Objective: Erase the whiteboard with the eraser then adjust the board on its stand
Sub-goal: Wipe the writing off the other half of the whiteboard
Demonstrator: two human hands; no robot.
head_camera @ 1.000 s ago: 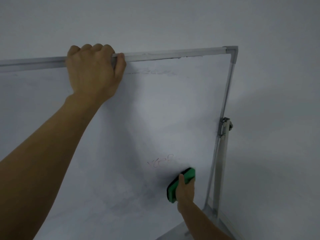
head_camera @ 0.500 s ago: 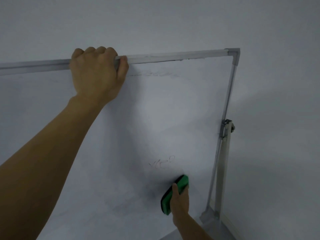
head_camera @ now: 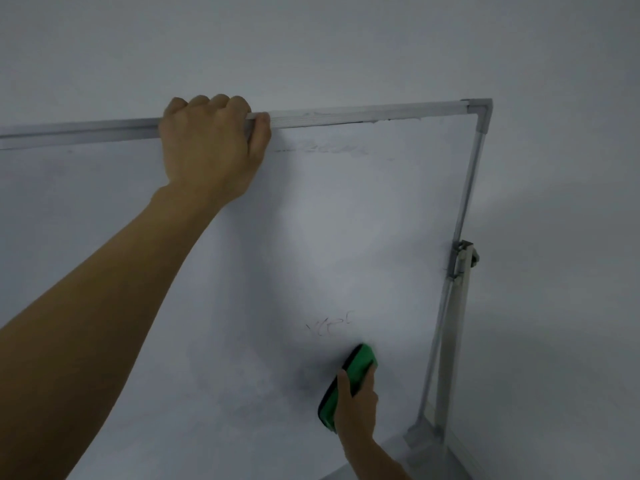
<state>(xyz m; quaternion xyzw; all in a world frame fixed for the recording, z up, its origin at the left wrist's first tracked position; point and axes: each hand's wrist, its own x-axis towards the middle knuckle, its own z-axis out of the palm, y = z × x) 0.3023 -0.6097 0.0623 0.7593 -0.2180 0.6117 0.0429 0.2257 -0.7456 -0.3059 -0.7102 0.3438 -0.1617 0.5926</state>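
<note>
Left hand: your left hand [head_camera: 211,150] is in the upper middle of the frame. Its fingers are curled over the top rail [head_camera: 363,114] and the thumb is hooked at the rail's front edge.
Right hand: your right hand [head_camera: 356,407], lower centre-right, is wrapped round the eraser [head_camera: 362,363], with the thumb along its near side.
Eraser: green with a dark edge and tilted so its upper end points up and right. It lies against the board, just below the scribble.
Marks: a faint thin scribble [head_camera: 329,323] sits in the lower centre, and a pale smear [head_camera: 329,148] lies just under the top rail.
Whiteboard: the whiteboard [head_camera: 346,220] fills the left and centre, with its corner at the upper right.
Stand: a grey upright [head_camera: 450,341] runs down beside the board's right edge and meets it at a bracket [head_camera: 462,259] at mid right.
Wall: a plain pale wall [head_camera: 311,46] is behind.
</note>
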